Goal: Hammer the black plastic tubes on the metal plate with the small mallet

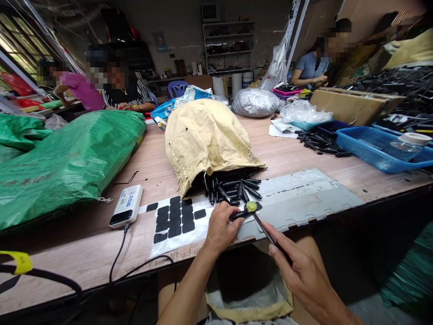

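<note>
My left hand (221,228) rests at the table's front edge, its fingers closed on a slim black plastic piece (241,214). In my right hand (297,266) is a slim tool (267,229) with a metal shaft and a dark handle, slanting up and left. At the tool's far end a round yellow-green piece (251,206) sits over the end of the black piece; whether it is fixed to either, I cannot tell. Just beyond my hands, several similar black pieces (239,191) spill from the mouth of a yellow woven sack (208,135).
A white sheet (199,234) bearing black rounded squares lies left of my hands, beside a cabled white power bank (126,205). A grey board (297,194) lies to the right. Further out are a green sack (77,158) and a blue tray (372,146). Several people sit beyond.
</note>
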Action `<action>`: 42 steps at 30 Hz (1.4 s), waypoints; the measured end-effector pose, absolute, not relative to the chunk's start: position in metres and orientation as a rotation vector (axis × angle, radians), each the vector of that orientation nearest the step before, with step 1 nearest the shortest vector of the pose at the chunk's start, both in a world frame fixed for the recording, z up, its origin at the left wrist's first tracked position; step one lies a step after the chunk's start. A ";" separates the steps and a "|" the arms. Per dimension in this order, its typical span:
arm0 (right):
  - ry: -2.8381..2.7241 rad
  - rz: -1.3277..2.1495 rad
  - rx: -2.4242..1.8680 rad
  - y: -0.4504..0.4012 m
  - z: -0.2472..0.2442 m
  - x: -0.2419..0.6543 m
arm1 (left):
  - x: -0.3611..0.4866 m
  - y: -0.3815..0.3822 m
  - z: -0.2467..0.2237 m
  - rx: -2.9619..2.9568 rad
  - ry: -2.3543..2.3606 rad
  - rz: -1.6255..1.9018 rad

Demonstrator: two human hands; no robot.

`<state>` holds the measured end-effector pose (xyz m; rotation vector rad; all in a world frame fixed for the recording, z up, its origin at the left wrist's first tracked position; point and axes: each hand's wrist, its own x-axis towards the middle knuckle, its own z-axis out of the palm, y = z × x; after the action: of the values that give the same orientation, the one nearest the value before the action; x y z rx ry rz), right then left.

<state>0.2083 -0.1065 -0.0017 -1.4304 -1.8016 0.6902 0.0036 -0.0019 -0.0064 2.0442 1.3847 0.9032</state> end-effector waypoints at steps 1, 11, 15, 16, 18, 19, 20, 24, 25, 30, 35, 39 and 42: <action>-1.802 0.693 -1.418 -0.107 -0.001 0.206 | 0.004 -0.002 -0.006 2.046 1.380 0.901; -1.744 0.640 -1.463 -0.102 0.005 0.207 | 0.004 -0.003 -0.005 2.026 1.401 0.903; -1.678 0.377 -1.619 -0.093 0.001 0.236 | 0.004 -0.003 -0.005 2.024 1.422 0.901; -1.660 0.316 -1.682 -0.091 -0.002 0.244 | 0.004 -0.003 -0.005 2.029 1.423 0.899; -1.638 0.207 -1.809 -0.089 -0.008 0.257 | 0.004 -0.002 -0.005 2.039 1.420 0.895; -1.631 0.162 -1.860 -0.088 -0.012 0.262 | 0.004 -0.002 -0.006 2.041 1.418 0.896; -1.628 0.127 -1.897 -0.087 -0.015 0.266 | 0.005 -0.001 -0.006 2.041 1.418 0.898; -1.662 0.088 -1.944 -0.086 -0.025 0.269 | 0.005 -0.002 -0.006 2.034 1.419 0.908; -1.676 0.095 -1.946 -0.086 -0.027 0.268 | 0.005 -0.002 -0.006 2.033 1.419 0.905; -1.675 0.161 -2.019 -0.084 -0.027 0.263 | 0.004 0.000 -0.007 2.020 1.421 0.876; -1.676 0.201 -2.127 -0.085 -0.023 0.263 | 0.004 -0.005 0.002 2.078 1.408 0.841; -1.687 0.178 -2.139 -0.086 -0.022 0.262 | 0.006 -0.042 0.022 2.085 1.236 0.726; -1.686 0.177 -2.146 -0.086 -0.022 0.261 | 0.007 -0.080 0.023 2.025 1.078 0.467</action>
<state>0.2612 -0.0856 -0.0218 -2.1460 -1.6858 0.1767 0.0073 -0.0802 0.0228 2.0250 1.0783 0.4670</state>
